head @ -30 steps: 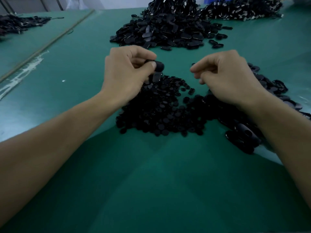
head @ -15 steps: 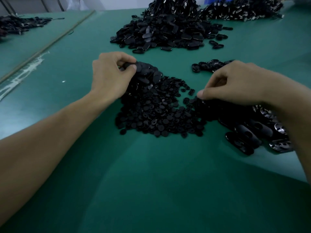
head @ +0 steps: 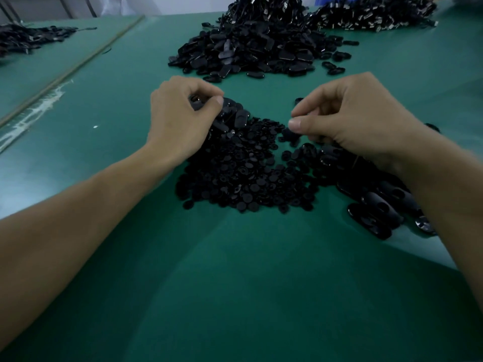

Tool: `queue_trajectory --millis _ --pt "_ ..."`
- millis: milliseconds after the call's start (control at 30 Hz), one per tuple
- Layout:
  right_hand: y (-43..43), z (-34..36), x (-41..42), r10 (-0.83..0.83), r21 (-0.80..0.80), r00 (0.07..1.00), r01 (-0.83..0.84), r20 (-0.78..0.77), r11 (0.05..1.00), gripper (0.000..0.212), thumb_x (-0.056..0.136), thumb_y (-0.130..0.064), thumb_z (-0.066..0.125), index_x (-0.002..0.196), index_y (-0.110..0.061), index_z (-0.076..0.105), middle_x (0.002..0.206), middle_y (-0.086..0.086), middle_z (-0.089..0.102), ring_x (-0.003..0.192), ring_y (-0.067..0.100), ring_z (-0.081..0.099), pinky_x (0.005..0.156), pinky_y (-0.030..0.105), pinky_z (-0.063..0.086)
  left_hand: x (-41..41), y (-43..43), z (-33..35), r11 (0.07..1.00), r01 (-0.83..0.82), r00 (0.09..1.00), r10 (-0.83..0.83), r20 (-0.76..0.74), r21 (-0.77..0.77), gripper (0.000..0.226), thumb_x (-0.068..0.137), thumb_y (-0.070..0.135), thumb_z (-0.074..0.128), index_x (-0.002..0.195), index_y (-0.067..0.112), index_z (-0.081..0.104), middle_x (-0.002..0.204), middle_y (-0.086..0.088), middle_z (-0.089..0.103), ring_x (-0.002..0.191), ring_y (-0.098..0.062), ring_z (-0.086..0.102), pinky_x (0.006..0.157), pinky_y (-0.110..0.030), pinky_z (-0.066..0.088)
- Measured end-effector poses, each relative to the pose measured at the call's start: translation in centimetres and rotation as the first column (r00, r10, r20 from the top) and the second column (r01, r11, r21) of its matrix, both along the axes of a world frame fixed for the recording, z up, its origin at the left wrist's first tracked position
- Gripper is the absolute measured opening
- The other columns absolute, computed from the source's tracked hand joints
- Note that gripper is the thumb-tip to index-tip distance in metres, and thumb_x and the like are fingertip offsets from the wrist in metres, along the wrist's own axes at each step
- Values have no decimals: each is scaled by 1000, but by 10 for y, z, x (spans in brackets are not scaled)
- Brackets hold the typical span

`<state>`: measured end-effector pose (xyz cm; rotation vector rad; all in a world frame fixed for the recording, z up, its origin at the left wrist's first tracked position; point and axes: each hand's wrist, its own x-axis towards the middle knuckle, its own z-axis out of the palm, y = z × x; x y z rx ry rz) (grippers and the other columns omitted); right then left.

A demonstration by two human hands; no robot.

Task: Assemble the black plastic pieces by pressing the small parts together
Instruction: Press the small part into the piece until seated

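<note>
Fingers (head: 201,88) of the left hand (head: 180,121) are curled inward. Its thumb and forefinger pinch an oval black piece (head: 199,101), which shows only in part between them, at the far left edge of the near heap. The right hand (head: 360,121) is held over the right side of that heap, its fingers curled too. Its thumb tip and forefinger tip come close together, but whether a small part sits between them cannot be told. Below and between the two hands lies the heap of small round black parts (head: 243,176), spread low on the green mat (head: 235,283). A few longer oval pieces (head: 235,116) lie on its far left edge, just beside the left hand. By the right wrist, partly hidden under the forearm, glossy oval shells (head: 376,207) lie side by side at the near right of the round parts. Farther off, well apart from the hands, a large mound of oval black pieces (head: 251,50) rises in the middle of the table. A second mound (head: 371,17), with pale glints in it, sits to its right at the far edge. At the far left, beyond a straight seam (head: 78,65) in the table surface, lies another dark pile (head: 23,39). Whitish smears (head: 34,113) mark the mat near that seam. Both forearms are bare.
</note>
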<state>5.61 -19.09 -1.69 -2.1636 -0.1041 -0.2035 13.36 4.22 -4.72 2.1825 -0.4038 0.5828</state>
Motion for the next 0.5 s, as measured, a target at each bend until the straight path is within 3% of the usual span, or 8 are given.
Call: queue_trajectory --millis 67,233,500 --pt "6 -2 1 13 85 1000 -13 -1 996 8 83 -16 80 88 -13 74 63 -3 71 58 3 65 58 13 52 -9 -8 3 993 112 994 -111 15 -35 8 91 22 69 90 27 74 75 25 64 63 13 57 63 -4 41" --pt "12 -3 0 34 298 999 -33 2 954 11 87 0 73 92 -10 72 73 9 73 67 13 72 66 19 58 -22 -21 5 931 357 930 -362 -69 -74 4 90 29 71 90 33 73 76 18 73 72 -1 68 71 -18 51" --pt "16 -4 1 35 329 999 -29 -14 944 18 89 4 68 90 -13 73 69 3 74 68 12 73 70 21 60 -25 -23 3 860 438 859 -486 -158 -263 16 92 9 69 98 25 71 78 6 76 73 -9 72 66 -18 55"
